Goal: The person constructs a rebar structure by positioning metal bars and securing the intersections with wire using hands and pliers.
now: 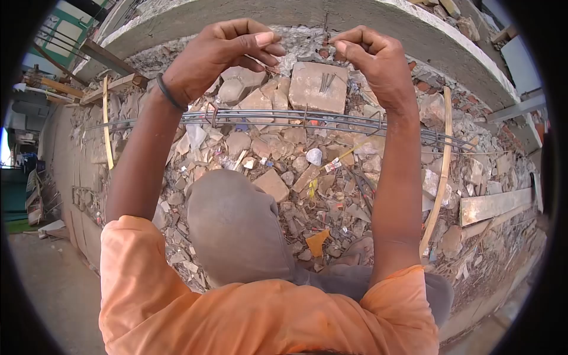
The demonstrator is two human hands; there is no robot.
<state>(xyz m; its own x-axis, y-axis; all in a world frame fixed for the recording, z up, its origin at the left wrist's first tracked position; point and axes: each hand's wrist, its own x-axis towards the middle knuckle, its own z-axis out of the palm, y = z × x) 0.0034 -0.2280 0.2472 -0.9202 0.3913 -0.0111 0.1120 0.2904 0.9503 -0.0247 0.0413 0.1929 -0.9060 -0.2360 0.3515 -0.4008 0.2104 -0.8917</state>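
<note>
Both arms are raised over the rubble. My left hand is at upper centre-left, its thumb pressed near the bent forefinger and its other fingers loosely curled. Anything between those fingertips is too small to make out. Across a gap, my right hand pinches thumb and forefinger together; what it holds, if anything, does not show clearly. Below and between the hands sits a flat stone block with a small bundle of thin wire pieces on it. A long cage of steel bars with square stirrups runs across beneath my wrists.
Broken brick and stone rubble covers the ground. A concrete beam curves along the far side. Bent wooden strips stand left and right, near the bar ends. A plank lies at right. My bent knee is close.
</note>
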